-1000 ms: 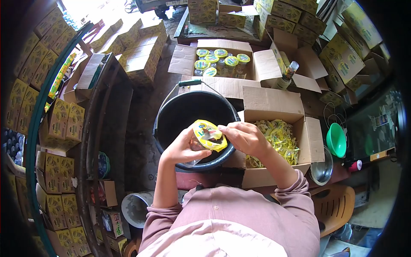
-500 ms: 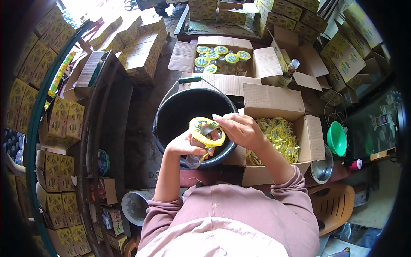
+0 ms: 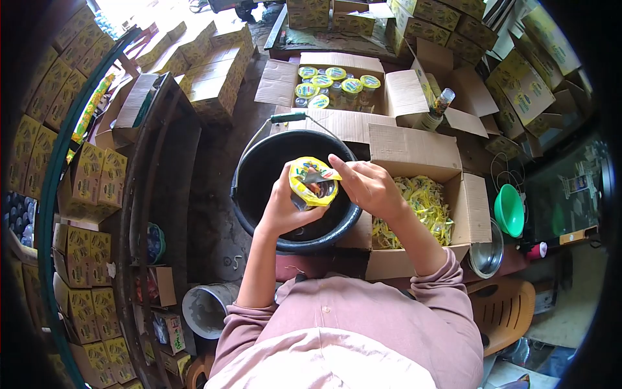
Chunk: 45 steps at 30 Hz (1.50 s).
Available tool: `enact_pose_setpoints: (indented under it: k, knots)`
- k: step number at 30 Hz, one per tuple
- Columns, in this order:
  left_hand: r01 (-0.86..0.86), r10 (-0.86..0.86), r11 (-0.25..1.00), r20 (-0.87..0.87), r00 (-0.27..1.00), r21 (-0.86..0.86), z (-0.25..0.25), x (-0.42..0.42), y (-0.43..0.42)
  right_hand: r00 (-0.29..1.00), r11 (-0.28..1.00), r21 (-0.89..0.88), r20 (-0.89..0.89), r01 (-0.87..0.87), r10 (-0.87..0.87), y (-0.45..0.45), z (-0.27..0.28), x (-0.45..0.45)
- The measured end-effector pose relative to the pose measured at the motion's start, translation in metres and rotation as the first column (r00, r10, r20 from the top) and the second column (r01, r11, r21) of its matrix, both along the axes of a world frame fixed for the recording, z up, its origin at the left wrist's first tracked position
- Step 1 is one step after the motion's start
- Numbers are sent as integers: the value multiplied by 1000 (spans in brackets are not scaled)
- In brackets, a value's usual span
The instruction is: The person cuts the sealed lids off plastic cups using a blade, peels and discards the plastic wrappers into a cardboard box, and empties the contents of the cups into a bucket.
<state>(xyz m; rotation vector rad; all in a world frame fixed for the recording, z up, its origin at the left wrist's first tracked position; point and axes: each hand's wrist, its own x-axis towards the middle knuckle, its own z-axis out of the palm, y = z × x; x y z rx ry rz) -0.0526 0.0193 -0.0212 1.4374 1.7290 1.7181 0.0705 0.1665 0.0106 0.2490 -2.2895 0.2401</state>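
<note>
My left hand (image 3: pixel 280 206) is wrapped round a clear plastic cup (image 3: pixel 302 202), tilted toward me above the black bucket (image 3: pixel 259 146). A yellow printed film lid (image 3: pixel 302 170) covers its rim and is partly torn open, so the inside of the cup shows. My right hand (image 3: pixel 370 189) is closed at the right side of the cup, its fingers pinching the loose edge of the film; the exact grip is partly hidden. Just right of the bucket, an open carton (image 3: pixel 472 211) holds a heap of yellow film strips (image 3: pixel 424 206).
Behind the bucket, an open carton (image 3: pixel 346 121) holds several yellow-lidded cups (image 3: pixel 350 87). A bottle (image 3: pixel 440 107) stands to their right. A green bowl (image 3: pixel 510 211) and a metal basin (image 3: pixel 487 253) lie at the right. Stacked yellow boxes (image 3: pixel 87 178) fill the left shelf.
The cup has turned more upright and moved slightly up and left, with my left hand now round its side. The film opening now faces me, and my right hand has shifted slightly right.
</note>
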Motion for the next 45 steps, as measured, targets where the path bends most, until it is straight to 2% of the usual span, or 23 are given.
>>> enact_pose_setpoints:
  k: [1, 4, 8, 11, 14, 18, 21, 25, 26, 27, 30, 31, 35, 38, 42, 45]
  knots:
    - [-111, 119, 992, -159, 980, 59, -2, 2, 3, 1000, 1000, 2, 6, 3, -3, 0, 0, 1]
    - [-160, 153, 984, -94, 984, -80, 3, 4, 2, 1000, 1000, 21, 10, 4, -4, 1, 0, 3]
    - [-88, 73, 992, -161, 984, -90, 3, 4, 0, 1000, 999, 47, -2, -6, 6, 2, 1, 3]
    - [-21, 16, 998, -107, 994, -52, -3, 0, 0, 1000, 997, 74, -20, 0, 2, 2, 2, 3]
    - [33, -41, 993, -73, 996, -110, 3, 1, 0, 999, 994, 109, -49, 4, 1, 2, -1, 2]
    - [174, -166, 978, 79, 983, -111, 5, 1, 0, 998, 992, 126, -69, 6, 3, 3, -3, 2]
    - [322, -286, 939, 243, 927, -122, 9, 1, -2, 997, 993, 119, -70, -6, 15, 8, -1, 2]
    - [520, -398, 846, 509, 763, -118, 8, 1, -7, 994, 991, 133, -97, -33, 46, 9, 0, 2]
    - [566, -409, 816, 578, 706, -114, 5, -2, -8, 994, 991, 128, -95, -42, 54, 9, 0, 2]
    - [638, -471, 769, 639, 608, -39, -3, -7, -6, 994, 991, 122, -94, -50, 61, 9, 1, 2]
    - [680, -512, 732, 685, 518, 32, -12, -14, -5, 997, 994, 108, -72, -32, 40, 10, 1, 4]
    - [632, -480, 774, 613, 628, -42, -10, -14, -5, 998, 994, 104, -61, -20, 26, 10, 0, 6]
    - [447, -361, 892, 498, 789, -62, 6, -12, -7, 1000, 998, 67, 7, 3, -3, 9, 10, 15]
    - [359, -336, 933, 380, 862, 13, 8, -10, -2, 1000, 996, 84, -4, 29, -29, 11, 7, 16]
    - [353, -312, 935, 404, 860, -27, 0, -10, -4, 999, 994, 99, -21, 36, -34, 11, 5, 13]
    - [292, -259, 954, 313, 914, -64, 1, -2, -3, 999, 994, 105, -36, 27, -23, 10, 5, 11]
